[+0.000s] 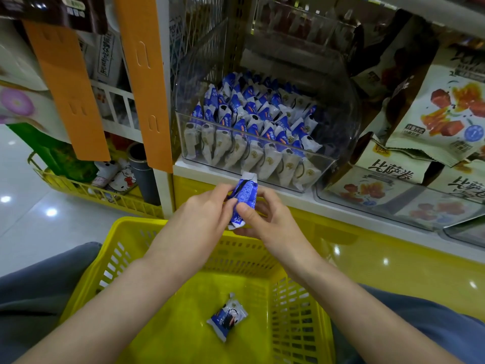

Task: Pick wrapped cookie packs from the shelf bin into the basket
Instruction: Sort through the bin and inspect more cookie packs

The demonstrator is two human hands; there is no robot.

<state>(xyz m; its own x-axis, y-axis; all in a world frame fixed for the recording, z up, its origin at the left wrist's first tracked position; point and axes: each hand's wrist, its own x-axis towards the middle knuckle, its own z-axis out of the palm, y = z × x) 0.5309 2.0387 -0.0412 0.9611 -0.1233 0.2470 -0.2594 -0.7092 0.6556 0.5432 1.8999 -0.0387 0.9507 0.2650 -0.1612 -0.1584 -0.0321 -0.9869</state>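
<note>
A blue and white wrapped cookie pack (244, 195) is held upright between both hands, above the far rim of the yellow basket (136, 227). My left hand (207, 208) pinches its left side; my right hand (265, 216) grips its lower part with the thumb across the wrapper. One more cookie pack (227, 317) lies on the basket floor. On the shelf just behind the hands stands a clear plastic bin (325, 164), filled with several rows of the same packs (252, 119).
Large snack bags (441, 106) fill the shelf at the right, some in a clear tray (409, 206). Orange panels (141, 74) hang at the left of the shelf post. A second yellow basket with goods (86, 187) sits on the shiny floor at the left. My knees flank the basket.
</note>
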